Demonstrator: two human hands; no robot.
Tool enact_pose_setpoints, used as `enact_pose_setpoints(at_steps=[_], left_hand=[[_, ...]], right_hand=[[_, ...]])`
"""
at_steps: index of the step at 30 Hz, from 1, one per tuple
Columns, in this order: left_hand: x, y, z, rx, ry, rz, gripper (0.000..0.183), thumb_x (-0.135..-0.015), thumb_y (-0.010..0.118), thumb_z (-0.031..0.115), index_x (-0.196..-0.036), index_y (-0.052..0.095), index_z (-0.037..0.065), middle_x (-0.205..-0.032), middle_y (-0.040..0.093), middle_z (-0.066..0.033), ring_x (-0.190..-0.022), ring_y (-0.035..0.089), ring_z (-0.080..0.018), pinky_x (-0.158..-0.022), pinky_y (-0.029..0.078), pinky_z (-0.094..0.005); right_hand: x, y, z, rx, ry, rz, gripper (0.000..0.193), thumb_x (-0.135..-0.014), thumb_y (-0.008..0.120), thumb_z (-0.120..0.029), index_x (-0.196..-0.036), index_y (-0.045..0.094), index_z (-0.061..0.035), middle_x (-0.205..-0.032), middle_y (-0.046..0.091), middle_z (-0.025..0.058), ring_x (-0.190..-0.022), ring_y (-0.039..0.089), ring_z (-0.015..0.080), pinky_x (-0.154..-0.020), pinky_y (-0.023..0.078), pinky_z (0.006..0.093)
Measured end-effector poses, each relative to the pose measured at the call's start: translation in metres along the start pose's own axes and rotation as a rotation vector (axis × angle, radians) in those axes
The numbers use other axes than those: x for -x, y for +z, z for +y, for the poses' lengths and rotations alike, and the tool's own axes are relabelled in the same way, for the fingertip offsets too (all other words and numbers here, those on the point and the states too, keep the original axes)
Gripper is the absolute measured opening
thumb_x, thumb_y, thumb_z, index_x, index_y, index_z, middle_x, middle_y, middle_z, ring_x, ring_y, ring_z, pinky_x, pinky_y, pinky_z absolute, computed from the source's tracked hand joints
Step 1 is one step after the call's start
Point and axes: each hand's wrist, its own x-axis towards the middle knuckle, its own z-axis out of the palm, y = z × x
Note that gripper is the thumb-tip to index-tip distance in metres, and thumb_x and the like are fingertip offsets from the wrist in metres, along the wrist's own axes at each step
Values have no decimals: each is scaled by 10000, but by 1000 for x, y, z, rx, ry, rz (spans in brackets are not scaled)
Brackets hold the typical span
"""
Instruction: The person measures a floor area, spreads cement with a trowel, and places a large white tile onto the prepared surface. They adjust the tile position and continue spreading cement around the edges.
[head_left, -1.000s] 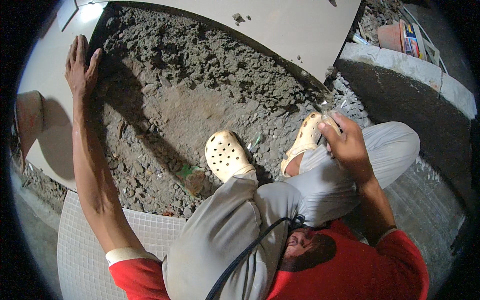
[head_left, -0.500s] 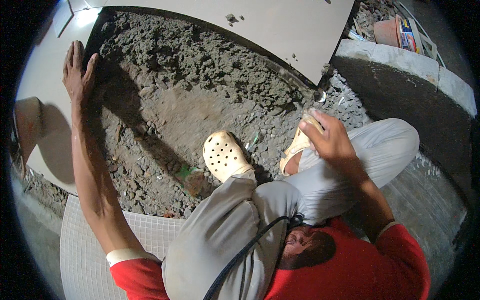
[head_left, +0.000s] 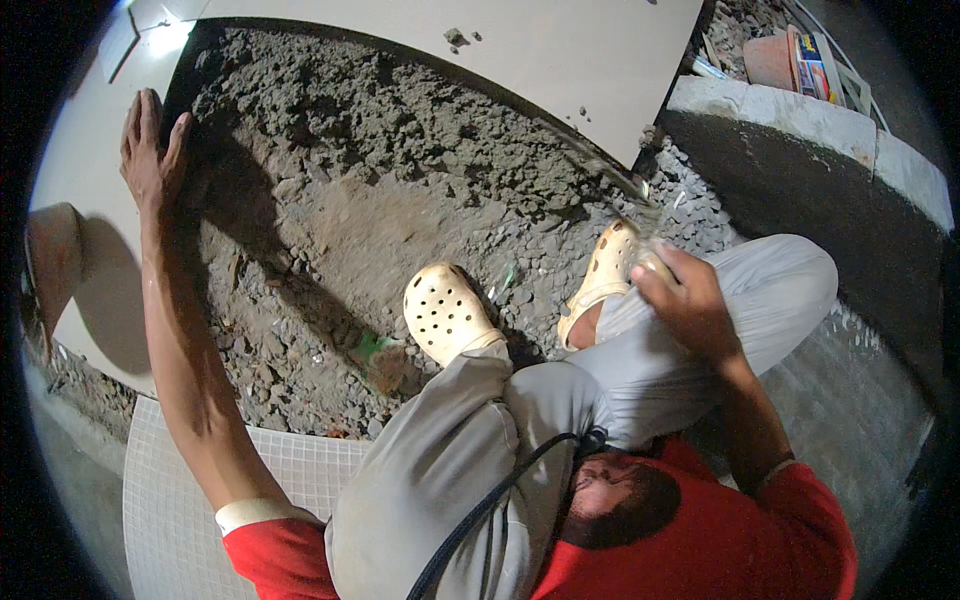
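My left hand [head_left: 150, 150] lies flat at the edge of the pale floor tile [head_left: 105, 190] on the left, its fingers stretched out and holding nothing. My right hand [head_left: 695, 305] is closed round the light handle of a hand tool [head_left: 655, 262], above my right shoe. The tool's far end is smeared by motion near the corner of the large far tile [head_left: 560, 60], so its kind is unclear. Between the tiles lies a bed of rough grey mortar [head_left: 400, 120], with loose gravel and a smoother sandy patch [head_left: 370, 220] nearer me.
My cream clogs [head_left: 445, 310] rest on the gravel. A bucket [head_left: 55, 260] stands on the left tile. Mosaic-patterned flooring [head_left: 300, 460] is beneath me. At the right runs a low step with a white edge [head_left: 780, 118], a terracotta-coloured pot [head_left: 770, 62] beyond it. Mortar crumbs [head_left: 456, 38] dot the far tile.
My right hand has drawn back toward me and slightly right with the tool, away from the tile corner. My left hand has stayed nearly in place.
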Motion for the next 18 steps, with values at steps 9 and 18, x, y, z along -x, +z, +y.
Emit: enact_pose_setpoints(at_steps=[9,18], left_hand=[[-1,0,-5,-2,21,-26,722,-976,554,568,-1550,408,155,-1591,397,-115,-1469,357,-308,-1204,281,-440],[1,-3,2,-9,-7,-23,727,-976,553,576,-1553,406,159,-1594,394,-109,-1477,342,-297,-1212,268,-429]], right_hand=[[6,18,-14,-251,394,-11,394,-914,740,-170,-1194,647,91,-1162,610,230,-677,617,183,-636,554,300],[15,-29,-5,-458,728,-317,538,-905,703,-289,-1186,611,160,-1132,667,344,-1090,666,424,-981,501,426]])
